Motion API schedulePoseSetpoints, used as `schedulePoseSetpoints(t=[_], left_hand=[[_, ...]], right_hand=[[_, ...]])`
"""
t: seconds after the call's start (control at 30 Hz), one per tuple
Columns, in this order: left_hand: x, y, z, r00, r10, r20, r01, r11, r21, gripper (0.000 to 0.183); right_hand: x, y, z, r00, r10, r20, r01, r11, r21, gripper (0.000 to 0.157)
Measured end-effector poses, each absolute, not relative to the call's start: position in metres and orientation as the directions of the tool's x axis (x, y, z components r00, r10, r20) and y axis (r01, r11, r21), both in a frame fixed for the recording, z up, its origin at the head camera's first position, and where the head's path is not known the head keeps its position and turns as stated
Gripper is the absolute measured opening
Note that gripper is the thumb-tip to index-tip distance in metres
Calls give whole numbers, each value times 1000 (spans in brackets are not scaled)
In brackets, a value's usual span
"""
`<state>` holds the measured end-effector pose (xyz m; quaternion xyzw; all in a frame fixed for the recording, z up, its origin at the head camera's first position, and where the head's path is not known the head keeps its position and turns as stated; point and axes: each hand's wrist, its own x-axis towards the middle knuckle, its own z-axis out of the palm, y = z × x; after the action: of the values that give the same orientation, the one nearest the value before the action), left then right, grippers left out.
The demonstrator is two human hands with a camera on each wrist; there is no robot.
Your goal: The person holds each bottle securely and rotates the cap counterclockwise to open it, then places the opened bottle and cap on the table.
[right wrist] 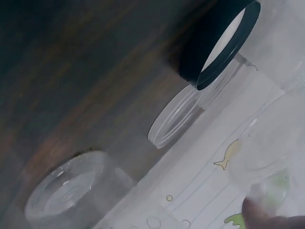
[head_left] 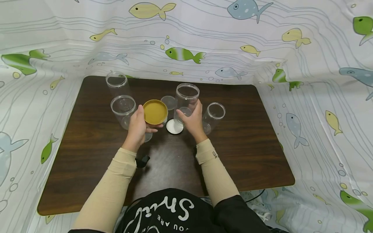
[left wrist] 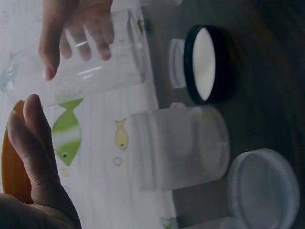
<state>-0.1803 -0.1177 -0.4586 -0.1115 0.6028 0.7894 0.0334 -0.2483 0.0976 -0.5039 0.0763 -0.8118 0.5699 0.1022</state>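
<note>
My left hand [head_left: 137,126] holds a gold lid [head_left: 155,112], its inner side facing up, left of the middle of the table. In the left wrist view the thumb presses against the edge of this orange-looking lid [left wrist: 16,157]. My right hand [head_left: 192,119] grips a clear, open-topped plastic jar [head_left: 187,92], raised and upright, with nothing visible inside it. In the left wrist view its fingers wrap the jar wall [left wrist: 100,71]. Between and below the hands a black lid with a white liner [head_left: 175,126] lies on the table.
Two clear jars [head_left: 123,105] [head_left: 116,80] stand at the left on the brown table [head_left: 242,155]. Another clear jar [head_left: 215,111] stands right of my right hand. A clear round piece [head_left: 148,137] lies partly under my left hand. Fish-patterned cloth [head_left: 204,38] surrounds the table.
</note>
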Motion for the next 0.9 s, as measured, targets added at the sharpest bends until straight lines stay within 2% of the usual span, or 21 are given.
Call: schedulePoseSetpoints(t=[0.1, 0.27, 0.5, 0.7, 0.9], left_hand=[[-179, -121, -465, -972, -75, -224, -195, -282, 940, 64], [-179, -124, -473, -966, -75, -247, -215, -300, 930, 61], [-179, -126, -483, -961, -71, -267, -236, -295, 926, 64], [-179, -129, -490, -956, -71, -285, -251, -305, 919, 61], [-179, -134, -496, -958, -67, -279, -247, -302, 921, 60]], right_hand=[[-258, 95, -507, -969, 40, 242, -213, 353, -911, 98], [-274, 91, -511, -975, 152, 164, -97, 376, -922, 103], [-291, 90, -518, -928, 352, 123, -10, 308, -951, 103], [-308, 92, -528, -922, 380, 72, 40, 278, -960, 102], [-318, 89, -533, -893, 449, 32, 51, 172, -984, 102]])
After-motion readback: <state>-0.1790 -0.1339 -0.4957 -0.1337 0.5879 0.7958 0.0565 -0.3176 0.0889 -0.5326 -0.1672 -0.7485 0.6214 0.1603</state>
